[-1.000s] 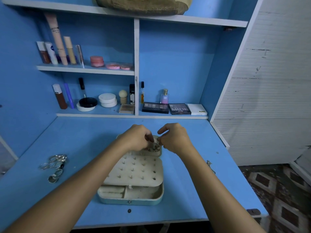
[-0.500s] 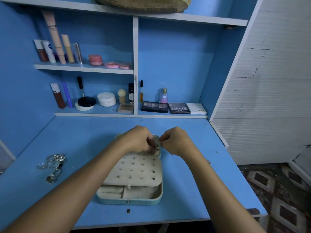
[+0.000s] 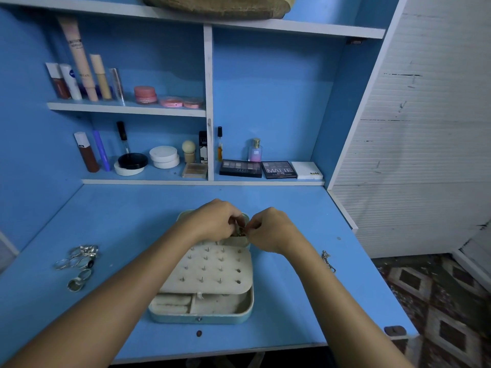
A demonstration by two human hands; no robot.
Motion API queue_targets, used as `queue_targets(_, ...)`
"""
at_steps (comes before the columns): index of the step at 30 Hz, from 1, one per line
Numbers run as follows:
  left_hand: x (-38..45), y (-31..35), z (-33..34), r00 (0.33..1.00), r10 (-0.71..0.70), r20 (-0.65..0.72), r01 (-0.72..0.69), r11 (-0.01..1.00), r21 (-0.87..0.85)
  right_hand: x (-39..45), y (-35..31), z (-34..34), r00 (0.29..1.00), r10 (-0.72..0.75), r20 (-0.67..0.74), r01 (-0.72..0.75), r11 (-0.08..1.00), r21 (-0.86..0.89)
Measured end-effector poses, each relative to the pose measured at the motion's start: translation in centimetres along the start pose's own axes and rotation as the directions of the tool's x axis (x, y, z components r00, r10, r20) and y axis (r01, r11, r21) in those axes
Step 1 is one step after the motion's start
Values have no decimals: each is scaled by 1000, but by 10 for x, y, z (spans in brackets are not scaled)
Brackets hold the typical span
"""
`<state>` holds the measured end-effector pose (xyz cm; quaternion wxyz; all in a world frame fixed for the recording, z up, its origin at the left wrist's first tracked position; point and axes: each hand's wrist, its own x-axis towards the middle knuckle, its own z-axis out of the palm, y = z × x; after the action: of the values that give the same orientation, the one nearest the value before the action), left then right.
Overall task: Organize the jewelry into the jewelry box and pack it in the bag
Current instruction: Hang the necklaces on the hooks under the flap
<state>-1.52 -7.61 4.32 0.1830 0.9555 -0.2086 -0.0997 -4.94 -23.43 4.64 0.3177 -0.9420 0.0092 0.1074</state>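
My fingers (image 3: 233,221) on both hands are curled in and pinching at a small tangle of gold-coloured jewelry (image 3: 240,231) that sits in the far compartment of the open pale-green jewelry box (image 3: 202,317); my left hand (image 3: 215,220) and my right hand (image 3: 271,229) meet over it, fingertips nearly touching, though I cannot tell exactly which piece each one holds. Nearest me, the box rests in the middle of the blue desk top (image 3: 132,213), its front tray showing cream padded rolls on the left, and above that a cream flap studded with rows of small earring pegs (image 3: 212,266). To my left on the desk, well apart from the box, lies a loose cluster of silver rings (image 3: 79,261). To my right, just past my forearm, a thin chain (image 3: 328,261) lies on the desk. Farther back, on the low shelf, stand dark eyeshadow palettes (image 3: 257,169), a small pink perfume bottle (image 3: 255,150) and round white compacts (image 3: 164,156). Higher up, tubes and pink pots line the upper shelf (image 3: 125,108), and on the top board rests a woven tan bag (image 3: 218,5).
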Motion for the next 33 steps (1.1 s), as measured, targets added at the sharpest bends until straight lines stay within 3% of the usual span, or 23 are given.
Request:
queue_targets(10,3,-1,-2,996,-45,78,42,999,32,-4,-17,-2,997,-1,83,19,975,-222)
queue_targets(20,0,6,-2,996,-54,67,52,998,33,-14,-18,-1,992,-63,107,77,988,-132)
queue_targets(33,3,5,-9,974,-143,177,150,988,-24,-13,-15,2,996,-53,73,60,992,-108)
